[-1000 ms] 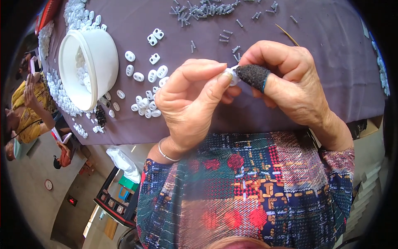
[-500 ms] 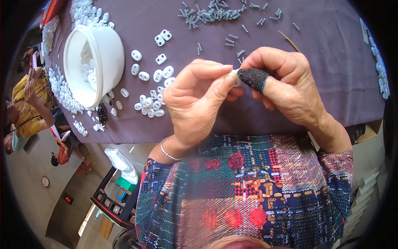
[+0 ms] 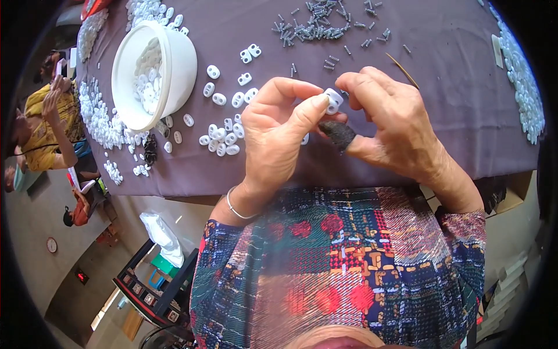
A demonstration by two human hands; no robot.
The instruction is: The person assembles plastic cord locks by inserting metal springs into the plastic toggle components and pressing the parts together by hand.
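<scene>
Between the thumb and fingers of my left hand (image 3: 272, 129) is a small white oval cord lock (image 3: 333, 103), its two-holed face showing. Close to its right side is my right hand (image 3: 398, 113), thumb and index finger spread apart. A black fabric cover (image 3: 338, 135) wraps that thumb, whose tip is just below the cord lock. I see nothing gripped in the right hand, though its inner fingers are partly hidden. Left of my hands lie several white cord locks (image 3: 218, 139) and loose oval pieces. Beyond them is a heap of small metal springs (image 3: 319, 26).
A white tub (image 3: 185, 72) holding white pieces rests tilted at the left, with piles of small white parts (image 3: 99, 119) around it. A thin brown stick (image 3: 403, 71) lies at the right. More white parts (image 3: 520, 81) line the far right edge. Other people sit at the left.
My right thumb and index finger have parted and moved off the cord lock, the thumb dropping lower. The cord lock now shows its holed face. The view has shifted slightly.
</scene>
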